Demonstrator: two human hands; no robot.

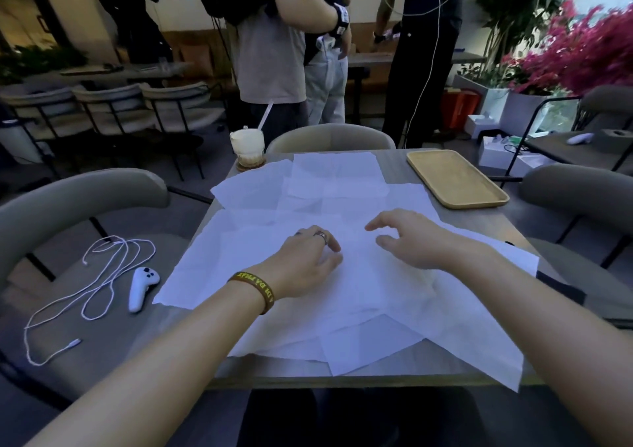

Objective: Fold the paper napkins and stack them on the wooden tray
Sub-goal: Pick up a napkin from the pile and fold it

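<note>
Several white paper napkins (329, 186) lie unfolded and overlapping across most of the table. An empty wooden tray (455, 177) sits at the table's far right corner. My left hand (305, 265), with a ring and a dark wristband, rests on the nearest napkins in the middle, fingers loosely bent. My right hand (407, 237) hovers just to its right over the same napkins, fingers and thumb spread and relaxed. Neither hand holds anything.
A drink cup with a straw (247, 148) stands on a coaster at the table's far left corner. A white controller (142, 287) and a white cable (89, 292) lie on the chair to the left. Chairs ring the table; people stand beyond it.
</note>
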